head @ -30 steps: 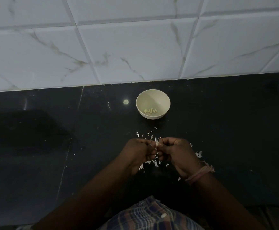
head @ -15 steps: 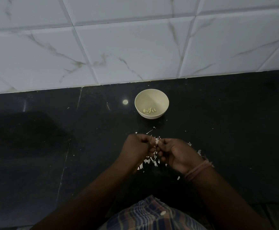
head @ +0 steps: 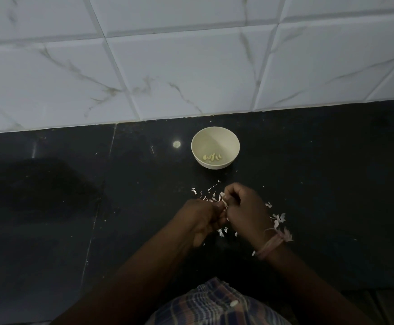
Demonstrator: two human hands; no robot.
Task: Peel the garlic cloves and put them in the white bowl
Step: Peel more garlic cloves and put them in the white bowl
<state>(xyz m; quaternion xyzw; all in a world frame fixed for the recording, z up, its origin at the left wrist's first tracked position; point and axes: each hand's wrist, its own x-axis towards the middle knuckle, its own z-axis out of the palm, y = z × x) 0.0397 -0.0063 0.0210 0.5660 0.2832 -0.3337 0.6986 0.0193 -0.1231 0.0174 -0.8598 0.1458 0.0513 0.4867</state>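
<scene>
I had both hands together over the black worktop (head: 308, 172), a little in front of the white bowl (head: 215, 137). My left hand (head: 199, 219) was curled with its fingertips pressed against those of my right hand (head: 243, 207), and a pale sliver of garlic clove or skin (head: 224, 202) showed in the pinch between them. How much of the clove was already bare I could not tell, because the fingers covered it.

My judgement was that the step in hand was stripping the skin. To do it well I would hold the clove steady in 1 hand, catch a loose edge of skin with a nail of the other, and pull along the clove, not across it, so the skin comes off in 1 piece. I would drop the scraps onto the peel litter (head: 278, 218) and keep them out of the bowl.

The count: 1 bowl, set near the back edge of the worktop below the tiled wall (head: 191, 66). In it lay about 6 peeled cloves (head: 212, 157), clumped too closely for a firm number. 1 clove was in hand. The peel scraps were too many and too small to count. 1 thread band (head: 270, 246) sat on my right wrist.
</scene>
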